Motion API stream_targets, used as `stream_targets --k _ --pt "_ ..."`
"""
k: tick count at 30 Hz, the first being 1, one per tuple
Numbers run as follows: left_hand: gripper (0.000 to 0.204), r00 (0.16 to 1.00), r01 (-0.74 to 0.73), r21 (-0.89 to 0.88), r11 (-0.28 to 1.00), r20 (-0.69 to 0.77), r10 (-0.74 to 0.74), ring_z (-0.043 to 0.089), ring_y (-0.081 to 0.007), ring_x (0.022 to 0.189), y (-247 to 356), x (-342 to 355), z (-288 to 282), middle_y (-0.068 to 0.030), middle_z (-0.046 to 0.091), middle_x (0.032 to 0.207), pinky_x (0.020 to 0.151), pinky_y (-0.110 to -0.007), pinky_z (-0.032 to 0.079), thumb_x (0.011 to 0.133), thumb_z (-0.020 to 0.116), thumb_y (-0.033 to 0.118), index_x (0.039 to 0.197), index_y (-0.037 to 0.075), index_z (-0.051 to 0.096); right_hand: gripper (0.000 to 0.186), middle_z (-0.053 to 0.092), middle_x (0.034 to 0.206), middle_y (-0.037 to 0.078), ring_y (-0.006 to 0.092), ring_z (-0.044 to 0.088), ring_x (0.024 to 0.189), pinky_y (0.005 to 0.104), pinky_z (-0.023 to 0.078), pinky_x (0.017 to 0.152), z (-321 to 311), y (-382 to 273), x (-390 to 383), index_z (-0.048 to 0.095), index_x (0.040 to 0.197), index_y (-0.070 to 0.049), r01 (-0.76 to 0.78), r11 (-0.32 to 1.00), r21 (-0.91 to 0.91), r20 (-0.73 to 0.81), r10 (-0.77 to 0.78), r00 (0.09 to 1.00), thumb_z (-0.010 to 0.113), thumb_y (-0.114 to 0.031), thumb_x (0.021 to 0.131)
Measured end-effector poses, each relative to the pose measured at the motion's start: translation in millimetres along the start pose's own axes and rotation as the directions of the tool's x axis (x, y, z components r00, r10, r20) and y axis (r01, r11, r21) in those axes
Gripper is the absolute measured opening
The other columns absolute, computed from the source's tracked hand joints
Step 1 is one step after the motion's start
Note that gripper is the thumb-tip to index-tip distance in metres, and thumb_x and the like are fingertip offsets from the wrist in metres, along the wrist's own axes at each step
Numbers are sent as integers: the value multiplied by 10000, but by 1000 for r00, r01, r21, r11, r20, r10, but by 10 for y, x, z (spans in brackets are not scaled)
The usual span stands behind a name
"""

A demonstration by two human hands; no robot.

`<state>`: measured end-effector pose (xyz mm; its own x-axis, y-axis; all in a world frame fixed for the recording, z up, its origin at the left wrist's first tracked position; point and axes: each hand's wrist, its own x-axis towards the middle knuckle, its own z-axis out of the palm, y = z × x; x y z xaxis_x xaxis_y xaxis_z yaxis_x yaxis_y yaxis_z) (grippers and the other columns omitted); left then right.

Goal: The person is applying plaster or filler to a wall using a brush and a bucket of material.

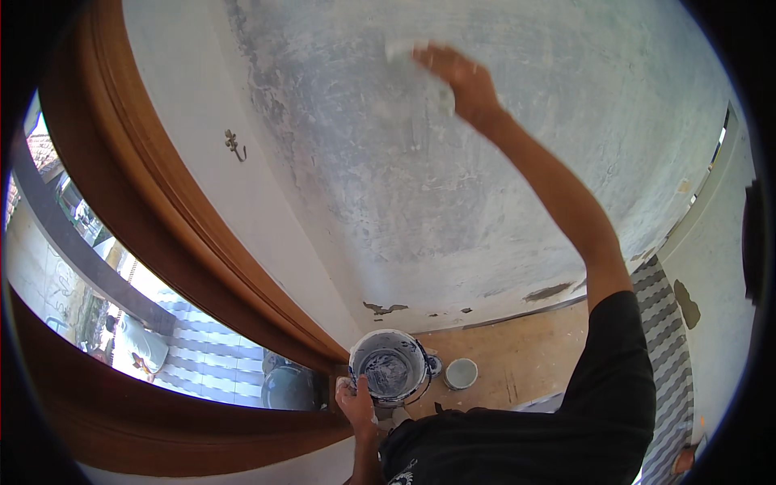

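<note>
Wall (356, 178) around the right hand's (465, 77) fingers looks patchily coated; chips (550, 292) far below them seem untreated. Blur hides those fingers' grip. The left hand's (356, 402) fingers curl at the smeared bucket's (388, 339) rim, grip unclear.

Right hand (467, 79) high before patchy grey wall (372, 162), left hand (356, 404) on white bucket (388, 340).

Metal hook (235, 145), brown wooden frame (137, 162)
</note>
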<state>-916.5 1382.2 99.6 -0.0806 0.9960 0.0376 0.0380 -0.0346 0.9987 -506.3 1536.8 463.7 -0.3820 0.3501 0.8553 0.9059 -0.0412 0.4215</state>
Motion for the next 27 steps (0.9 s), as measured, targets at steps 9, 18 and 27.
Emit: stream_targets --k 9,18,27 --pt "311 992 122 93 988 -55 -118 357 -93 635 92 -17 78 6 373 677 530 -300 308 798 674 107 669 21 404 451 576 1282 98 265 507 1242 426 364 1084 589 -293 -885 578 1249 -76 -26 998 -58 -91 20 996 512 7 810" --pt "349 1000 26 65 998 2 -26 336 -82 619 88 56 -93 34 335 657 517 -292 275 795 675 90 647 50 361 404 582 1264 113 266 517 1226 437 346 1091 680 -1299 -2649 604 1192 -44 -162 968 190 438 64 897 537 -39 793" --pt "338 1000 0 28 1000 3 0 344 -97 605 39 49 -200 12 335 644 524 -304 289 796 672 110 649 25 381 253 662 761 182 369 643 719 462 510 658 527 -349 -1054 699 878 -74 -63 971 230 656 -107 747 646 -295 768"
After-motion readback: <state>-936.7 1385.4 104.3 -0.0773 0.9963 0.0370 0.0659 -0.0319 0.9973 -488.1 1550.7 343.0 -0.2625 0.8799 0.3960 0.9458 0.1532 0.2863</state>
